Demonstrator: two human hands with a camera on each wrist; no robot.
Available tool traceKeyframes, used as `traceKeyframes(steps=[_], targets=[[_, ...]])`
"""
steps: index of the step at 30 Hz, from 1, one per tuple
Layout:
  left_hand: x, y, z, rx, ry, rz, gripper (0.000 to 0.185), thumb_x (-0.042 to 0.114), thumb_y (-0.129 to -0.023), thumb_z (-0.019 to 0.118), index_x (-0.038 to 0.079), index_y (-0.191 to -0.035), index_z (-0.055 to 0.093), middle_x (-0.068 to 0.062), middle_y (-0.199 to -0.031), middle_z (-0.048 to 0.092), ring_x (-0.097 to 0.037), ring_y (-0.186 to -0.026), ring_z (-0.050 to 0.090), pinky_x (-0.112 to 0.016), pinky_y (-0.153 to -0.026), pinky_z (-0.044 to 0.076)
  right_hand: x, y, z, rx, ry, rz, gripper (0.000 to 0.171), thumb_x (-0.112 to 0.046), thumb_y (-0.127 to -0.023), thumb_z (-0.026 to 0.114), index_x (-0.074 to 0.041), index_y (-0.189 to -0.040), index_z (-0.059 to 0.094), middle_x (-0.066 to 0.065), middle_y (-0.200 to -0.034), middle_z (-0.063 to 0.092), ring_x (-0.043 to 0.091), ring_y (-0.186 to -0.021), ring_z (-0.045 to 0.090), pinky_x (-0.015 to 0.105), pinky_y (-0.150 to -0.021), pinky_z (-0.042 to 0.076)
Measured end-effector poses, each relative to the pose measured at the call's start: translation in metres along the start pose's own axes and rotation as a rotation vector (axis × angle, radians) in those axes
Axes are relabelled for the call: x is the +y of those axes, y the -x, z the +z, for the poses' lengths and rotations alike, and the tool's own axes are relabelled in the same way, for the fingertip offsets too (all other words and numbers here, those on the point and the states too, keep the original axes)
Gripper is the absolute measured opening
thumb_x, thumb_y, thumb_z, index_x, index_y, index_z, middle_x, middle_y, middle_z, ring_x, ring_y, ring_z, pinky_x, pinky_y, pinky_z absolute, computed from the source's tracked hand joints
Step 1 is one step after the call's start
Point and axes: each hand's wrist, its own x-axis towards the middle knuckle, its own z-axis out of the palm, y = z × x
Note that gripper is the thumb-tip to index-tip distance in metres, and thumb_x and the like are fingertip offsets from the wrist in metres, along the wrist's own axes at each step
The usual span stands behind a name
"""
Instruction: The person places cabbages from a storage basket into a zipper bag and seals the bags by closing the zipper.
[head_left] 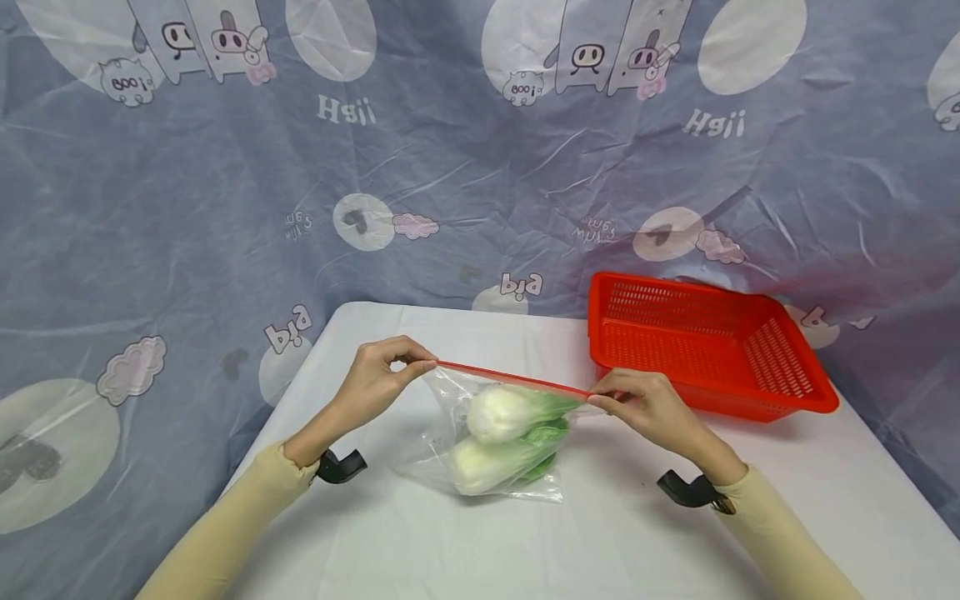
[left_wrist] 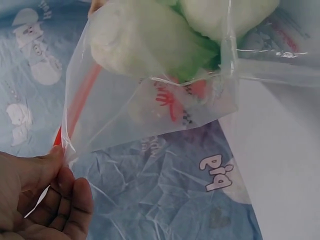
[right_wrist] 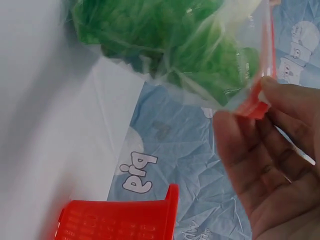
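Both hands pinch bag [head_left: 487, 433] zip ends, bag stretched between.

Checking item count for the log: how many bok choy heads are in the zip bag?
2. One bok choy lies on top, just under the red zip strip; the other bok choy lies below it, against the table. Overlapping leaves could hide a smaller piece.

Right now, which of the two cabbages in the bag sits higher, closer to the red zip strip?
The upper bok choy, just under the red zip strip; the other bok choy lies below it, nearer the table.
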Motion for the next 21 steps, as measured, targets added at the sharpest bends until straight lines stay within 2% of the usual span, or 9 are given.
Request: traceKeyframes(steps=[4, 10, 17, 21], targets=[[-0.008, -0.002, 0.003, -0.018, 0.001, 0.002, 0.006, 0.025, -0.088, 0.071, 0.020, -0.090, 0.074, 0.008, -0.087, 0.071, -0.008, -0.080, 0.064, -0.028, -0.073, 0.051, 0.005, -0.001, 0.001, 0.012, -0.029, -0.013, 0.016, -0.008, -0.081, 0.077, -0.015, -0.095, 0.073, -0.004, -0.082, 0.068, 0.008, -0.061, 0.062, 0.017, -0.057, 0.052], [-0.013, -0.002, -0.002, -0.017, -0.017, 0.007, 0.009, 0.026, -0.089, 0.071, 0.018, -0.090, 0.074, 0.009, -0.086, 0.071, -0.008, -0.079, 0.064, -0.027, -0.070, 0.051, 0.005, -0.002, 0.006, -0.029, -0.094, 0.006, 0.018, -0.006, -0.081, 0.076, -0.015, -0.095, 0.070, -0.005, -0.085, 0.066, 0.010, -0.064, 0.065, 0.021, -0.059, 0.056], [-0.015, 0.007, -0.006, -0.033, -0.005, -0.002, 0.004, 0.022, -0.087, 0.073, 0.018, -0.087, 0.075, 0.007, -0.086, 0.071, -0.008, -0.080, 0.065, -0.025, -0.071, 0.051, -0.018, -0.001, 0.009, -0.085, -0.141, 0.005, 0.021, 0.007, -0.079, 0.073, -0.008, -0.092, 0.065, 0.003, -0.085, 0.064, 0.021, -0.066, 0.066, 0.032, -0.059, 0.059], [-0.011, 0.010, -0.009, -0.011, -0.013, -0.042, 0.003, 0.016, -0.087, 0.072, 0.017, -0.087, 0.075, 0.004, -0.086, 0.072, -0.011, -0.081, 0.065, -0.025, -0.072, 0.051, -0.019, -0.002, 0.011, -0.069, -0.087, 0.011, 0.020, 0.005, -0.082, 0.071, -0.010, -0.090, 0.061, 0.000, -0.078, 0.061, 0.011, -0.055, 0.061, 0.027, -0.052, 0.055]])
